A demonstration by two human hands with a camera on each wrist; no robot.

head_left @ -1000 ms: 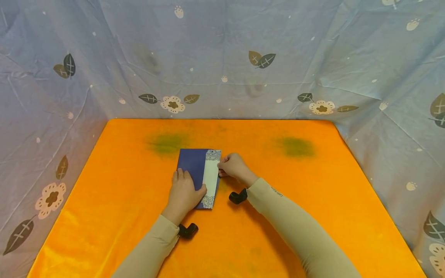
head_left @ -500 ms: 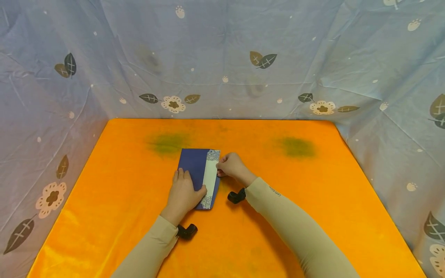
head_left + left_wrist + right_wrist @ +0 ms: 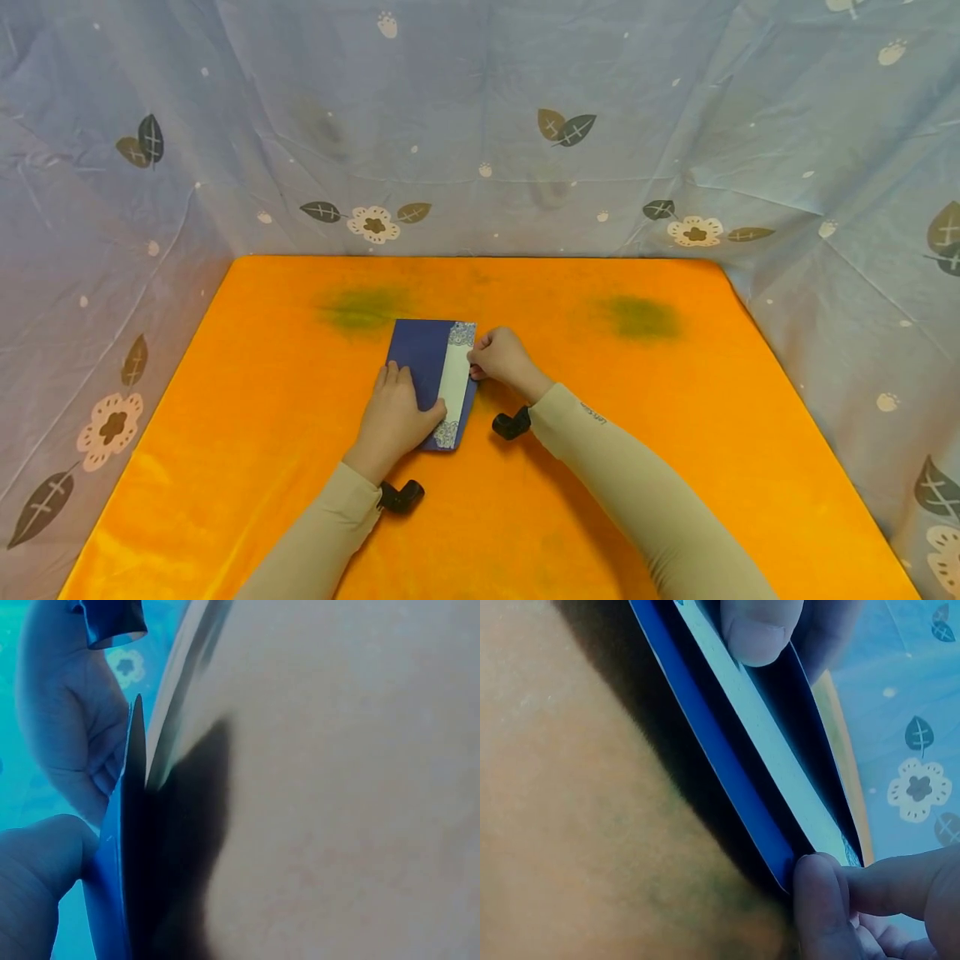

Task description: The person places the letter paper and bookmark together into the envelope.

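Observation:
A dark blue folded paper (image 3: 422, 342) lies near the middle of the orange-covered table. A white strip with lace-patterned ends (image 3: 453, 375) runs along its right side, with a narrow blue margin beyond it. My left hand (image 3: 393, 412) rests on the lower left of the paper, fingers extended and thumb pressing by the strip. My right hand (image 3: 507, 360) pinches the right edge with thumb and index finger. In the right wrist view, the thumb (image 3: 821, 896) sits at the corner of the layers, which stand slightly apart. The left fingertips are hidden in the left wrist view.
The orange cloth (image 3: 637, 475) covers the table and has two greenish patches toward the back. A patterned grey-blue curtain (image 3: 480, 125) hangs along the back and both sides. Black wrist-worn pieces (image 3: 512, 423) stick out by both cuffs.
The paper's upper left corner has shifted slightly right, and more of the blue margin shows at the lower right. Both hands stay nearly in place, the right one still pinching the edge.

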